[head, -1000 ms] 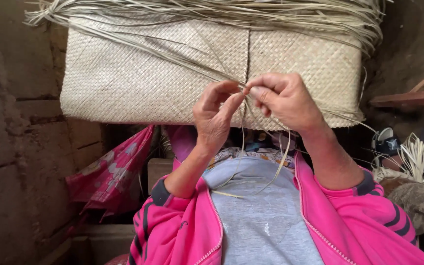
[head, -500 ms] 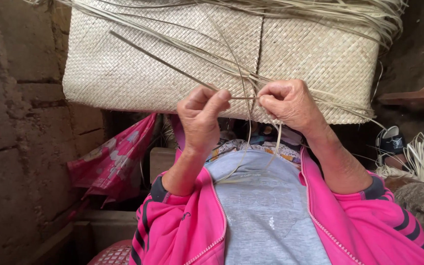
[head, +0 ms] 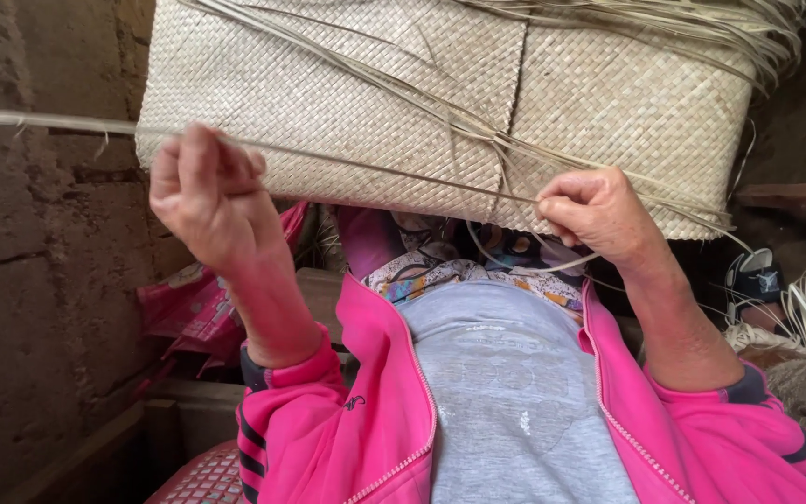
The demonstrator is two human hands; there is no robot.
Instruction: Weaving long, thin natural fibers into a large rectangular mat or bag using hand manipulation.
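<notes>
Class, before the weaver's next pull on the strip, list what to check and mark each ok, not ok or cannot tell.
1. Left hand has a grip on the long strip: ok.
2. Right hand pinches the strip at the woven basket: ok.
3. Strip taut between hands: ok.
4. Strip free of the loose strands: cannot tell.
5. Strip unfrayed: cannot tell.

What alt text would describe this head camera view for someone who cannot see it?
Two hands pull a thin pale strip taut across a woven straw mat: the left hand draws it sideways, the right hand pinches it at the mat's edge. Pink jacket sleeves show below.
</notes>
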